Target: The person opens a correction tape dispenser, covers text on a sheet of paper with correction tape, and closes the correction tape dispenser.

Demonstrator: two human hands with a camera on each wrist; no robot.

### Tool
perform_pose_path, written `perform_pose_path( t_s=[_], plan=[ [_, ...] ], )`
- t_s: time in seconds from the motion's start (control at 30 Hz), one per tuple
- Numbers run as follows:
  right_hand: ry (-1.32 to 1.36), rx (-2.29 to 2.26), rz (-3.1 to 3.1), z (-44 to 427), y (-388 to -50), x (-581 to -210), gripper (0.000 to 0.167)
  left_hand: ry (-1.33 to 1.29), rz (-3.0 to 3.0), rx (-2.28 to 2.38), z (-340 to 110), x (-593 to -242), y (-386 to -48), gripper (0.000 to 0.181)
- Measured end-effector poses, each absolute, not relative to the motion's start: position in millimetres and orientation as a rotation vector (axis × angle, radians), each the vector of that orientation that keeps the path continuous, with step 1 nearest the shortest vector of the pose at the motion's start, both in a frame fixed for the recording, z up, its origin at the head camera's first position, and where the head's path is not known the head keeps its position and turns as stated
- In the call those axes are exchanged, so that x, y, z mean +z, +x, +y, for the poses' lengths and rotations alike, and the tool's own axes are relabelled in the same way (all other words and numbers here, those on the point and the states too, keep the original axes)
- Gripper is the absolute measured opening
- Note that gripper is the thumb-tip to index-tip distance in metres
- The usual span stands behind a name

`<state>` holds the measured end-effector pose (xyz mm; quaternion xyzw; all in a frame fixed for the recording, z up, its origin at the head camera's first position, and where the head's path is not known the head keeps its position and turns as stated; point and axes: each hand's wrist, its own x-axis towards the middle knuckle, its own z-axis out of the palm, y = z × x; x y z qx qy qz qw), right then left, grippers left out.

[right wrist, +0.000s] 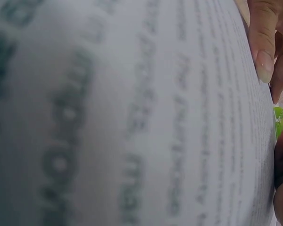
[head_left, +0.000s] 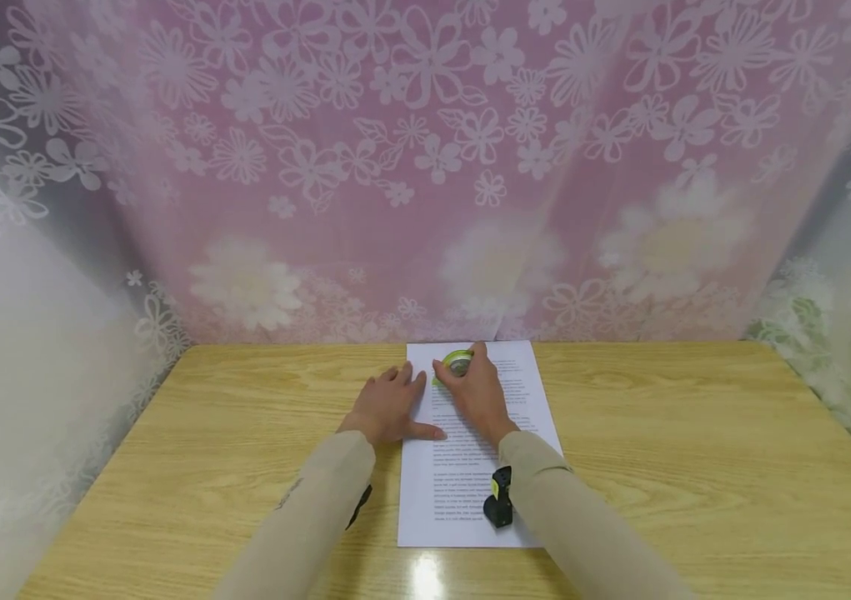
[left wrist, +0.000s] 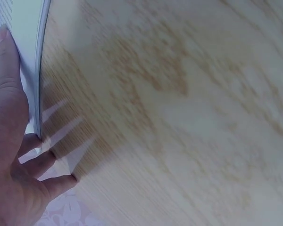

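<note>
A round object with a bright green rim (head_left: 459, 365) lies near the top of a printed white sheet (head_left: 425, 500). My right hand (head_left: 479, 392) grips it by the rim between thumb and fingers. Left of it, my left hand (head_left: 392, 407) rests spread on the sheet's left edge, its thumb on the printed lines. In the left wrist view the left hand (left wrist: 12, 141) has its thumb on the paper (left wrist: 30, 28) and several fingertips on the wood. The right wrist view shows printed text close up on the paper (right wrist: 179, 113), with part of the green rim (right wrist: 279, 115) at the right.
The sheet lies on a light wooden table (head_left: 665, 433), its top edge near the table's back edge. Behind and at both sides hangs a pink and white flowered curtain (head_left: 365, 167). A black wrist camera (head_left: 498, 498) sits at the right sleeve, over the paper.
</note>
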<state>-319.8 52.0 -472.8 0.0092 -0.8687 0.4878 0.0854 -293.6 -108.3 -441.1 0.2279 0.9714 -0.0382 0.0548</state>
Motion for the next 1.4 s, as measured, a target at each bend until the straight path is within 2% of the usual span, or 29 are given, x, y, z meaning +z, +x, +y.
perform_pose_path(
  t_s=[0.43, 1.4],
  plan=[
    [0.003, 1.454, -2.569, 56.9, -318.7, -471.7, 0.053, 0.690, 2.941, -0.094, -106.5, -440.0, -293.7, 0.103],
    [-0.001, 1.342, -2.672, 62.0, -319.0, -466.4, 0.061, 0.682, 2.955, -0.087, -108.0, -438.6, -291.5, 0.103]
  ],
)
